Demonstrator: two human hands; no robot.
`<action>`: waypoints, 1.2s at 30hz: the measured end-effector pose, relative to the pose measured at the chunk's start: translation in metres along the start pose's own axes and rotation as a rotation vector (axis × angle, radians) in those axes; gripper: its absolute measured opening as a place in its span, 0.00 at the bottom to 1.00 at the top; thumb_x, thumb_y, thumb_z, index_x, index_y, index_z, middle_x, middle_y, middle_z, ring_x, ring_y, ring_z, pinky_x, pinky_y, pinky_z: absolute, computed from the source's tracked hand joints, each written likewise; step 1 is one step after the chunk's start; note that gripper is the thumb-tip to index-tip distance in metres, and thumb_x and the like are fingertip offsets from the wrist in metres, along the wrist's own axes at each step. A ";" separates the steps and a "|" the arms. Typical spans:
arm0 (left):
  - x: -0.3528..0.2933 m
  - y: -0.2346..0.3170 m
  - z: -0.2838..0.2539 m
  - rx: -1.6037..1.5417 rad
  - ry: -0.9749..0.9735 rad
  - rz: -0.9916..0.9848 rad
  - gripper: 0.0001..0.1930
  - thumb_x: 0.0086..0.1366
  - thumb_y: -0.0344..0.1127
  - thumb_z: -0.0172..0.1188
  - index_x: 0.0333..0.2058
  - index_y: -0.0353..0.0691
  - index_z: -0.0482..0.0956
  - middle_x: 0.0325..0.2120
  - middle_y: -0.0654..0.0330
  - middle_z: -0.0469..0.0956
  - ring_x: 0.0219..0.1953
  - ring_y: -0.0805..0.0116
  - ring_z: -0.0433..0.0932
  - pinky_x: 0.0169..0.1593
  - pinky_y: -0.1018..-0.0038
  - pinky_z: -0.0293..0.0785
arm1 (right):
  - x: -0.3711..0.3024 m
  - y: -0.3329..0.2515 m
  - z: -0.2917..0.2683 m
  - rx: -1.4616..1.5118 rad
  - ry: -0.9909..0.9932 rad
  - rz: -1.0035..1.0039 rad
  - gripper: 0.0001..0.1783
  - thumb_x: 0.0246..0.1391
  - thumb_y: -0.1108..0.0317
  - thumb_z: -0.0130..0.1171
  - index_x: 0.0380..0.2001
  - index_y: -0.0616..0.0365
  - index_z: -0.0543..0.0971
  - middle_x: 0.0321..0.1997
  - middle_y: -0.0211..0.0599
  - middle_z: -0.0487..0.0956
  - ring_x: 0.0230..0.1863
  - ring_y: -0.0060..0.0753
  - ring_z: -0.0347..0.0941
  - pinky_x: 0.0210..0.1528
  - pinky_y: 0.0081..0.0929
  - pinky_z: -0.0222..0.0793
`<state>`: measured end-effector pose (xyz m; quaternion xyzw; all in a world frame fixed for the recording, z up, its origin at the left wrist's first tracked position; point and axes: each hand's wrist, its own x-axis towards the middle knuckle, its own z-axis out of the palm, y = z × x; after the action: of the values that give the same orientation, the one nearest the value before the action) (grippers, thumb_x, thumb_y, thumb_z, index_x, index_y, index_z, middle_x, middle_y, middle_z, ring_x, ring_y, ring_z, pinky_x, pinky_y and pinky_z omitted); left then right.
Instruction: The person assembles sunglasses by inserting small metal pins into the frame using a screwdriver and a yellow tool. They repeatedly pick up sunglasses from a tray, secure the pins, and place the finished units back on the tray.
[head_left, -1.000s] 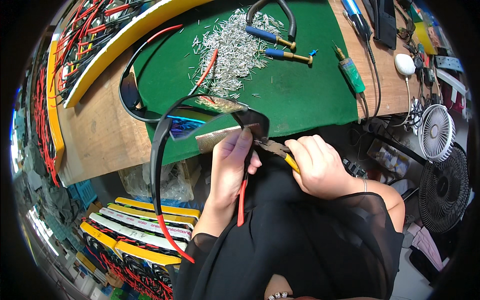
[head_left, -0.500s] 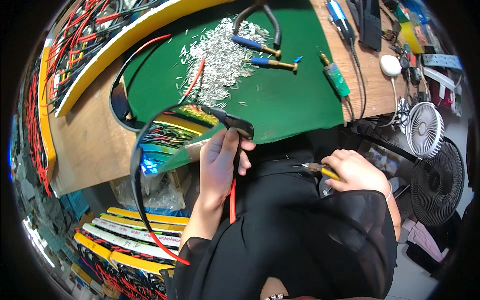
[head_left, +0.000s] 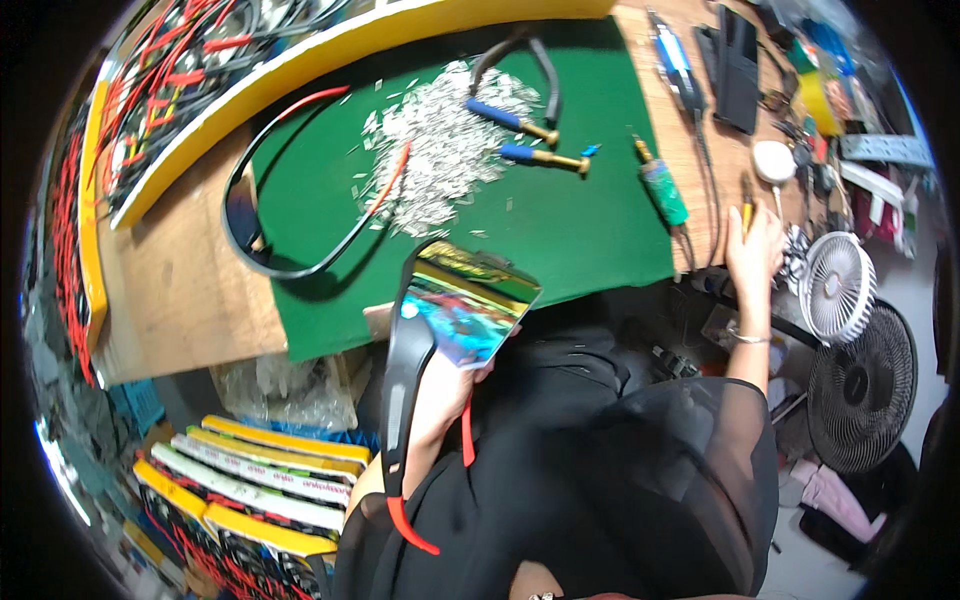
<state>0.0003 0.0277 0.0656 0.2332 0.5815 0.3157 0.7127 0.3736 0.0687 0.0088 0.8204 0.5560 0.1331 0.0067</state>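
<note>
My left hand [head_left: 437, 400] is closed on a pair of sunglasses [head_left: 470, 305] with a mirrored lens, black frame and red temple tips, held in front of the green mat's near edge. The glasses hide most of its fingers. At the wooden table's right side, my right hand [head_left: 752, 250] grips yellow-handled pliers [head_left: 747, 205], their tip pointing away from me. Another pair of sunglasses [head_left: 240, 215], black with red tips, lies on the left part of the green mat [head_left: 560, 240]. Beside it spreads a pile of small white pieces [head_left: 430, 150].
Two blue-handled drivers [head_left: 545, 157] and black-handled pliers [head_left: 548, 75] lie by the pile. A green-handled tool [head_left: 662, 190] and a blue corded tool [head_left: 677, 60] lie to the right. Fans [head_left: 838, 285] stand beyond my right arm. Trays of glasses [head_left: 270, 470] sit lower left.
My right hand has moved from my lap up and right to the table with the pliers. My left hand has turned the sunglasses, so the lens now faces differently.
</note>
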 end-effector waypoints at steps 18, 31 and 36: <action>-0.011 -0.026 -0.015 -0.390 -0.284 -0.097 0.17 0.62 0.36 0.52 0.47 0.34 0.65 0.33 0.57 0.76 0.18 0.82 0.71 0.21 0.88 0.68 | -0.056 -0.186 -0.106 1.434 -0.775 -0.572 0.07 0.50 0.76 0.50 0.34 0.64 0.74 0.27 0.45 0.73 0.25 0.39 0.73 0.27 0.26 0.67; -0.008 -0.026 -0.006 -0.289 -0.163 -0.036 0.13 0.65 0.32 0.46 0.46 0.37 0.69 0.32 0.61 0.76 0.14 0.87 0.58 0.17 0.90 0.52 | -0.068 -0.191 -0.098 1.441 -0.778 -0.386 0.06 0.50 0.75 0.51 0.31 0.66 0.74 0.24 0.43 0.73 0.24 0.38 0.73 0.26 0.28 0.66; -0.008 -0.043 -0.009 -0.287 -0.163 -0.092 0.11 0.67 0.36 0.45 0.40 0.37 0.72 0.16 0.72 0.62 0.13 0.87 0.53 0.16 0.88 0.48 | -0.074 -0.192 -0.094 1.372 -0.490 -0.578 0.06 0.45 0.78 0.50 0.30 0.65 0.74 0.22 0.43 0.71 0.22 0.43 0.71 0.24 0.31 0.66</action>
<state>-0.0015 -0.0081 0.0387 0.1271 0.4808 0.3426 0.7970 0.1519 0.0612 0.0528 0.4698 0.6882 -0.4320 -0.3449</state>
